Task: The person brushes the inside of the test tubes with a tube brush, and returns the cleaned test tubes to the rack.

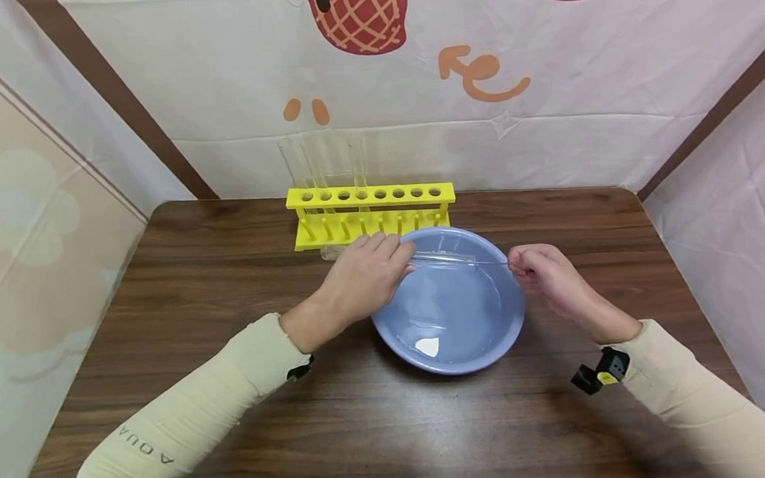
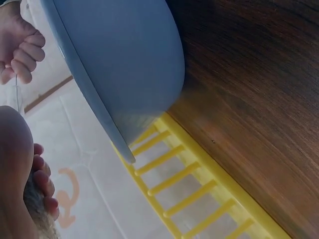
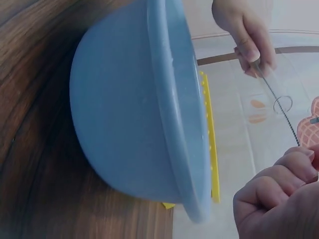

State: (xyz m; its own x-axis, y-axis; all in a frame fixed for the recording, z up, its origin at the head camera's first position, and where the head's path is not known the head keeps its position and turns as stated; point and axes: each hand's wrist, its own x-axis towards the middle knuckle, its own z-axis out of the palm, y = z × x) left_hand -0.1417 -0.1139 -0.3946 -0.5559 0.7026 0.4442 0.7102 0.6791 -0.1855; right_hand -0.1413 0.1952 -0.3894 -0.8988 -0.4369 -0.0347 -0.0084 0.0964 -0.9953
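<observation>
Over the blue basin [image 1: 451, 316], my left hand [image 1: 368, 277] grips a clear glass test tube [image 1: 447, 258] that lies nearly level. The tube's far end sticks out left of that hand. My right hand [image 1: 548, 275] pinches the thin twisted wire handle [image 3: 279, 102] of a test tube brush at the tube's open mouth. Grey bristles [image 2: 37, 201] show beside the left fingers in the left wrist view. Water seems to lie in the basin, with light reflecting off it.
Behind the basin stands a yellow test tube rack [image 1: 371, 197] with 3 clear test tubes [image 1: 357, 163] upright at its left half. The brown wooden table [image 1: 225, 279] carries everything. A printed white cloth [image 1: 399, 97] hangs behind.
</observation>
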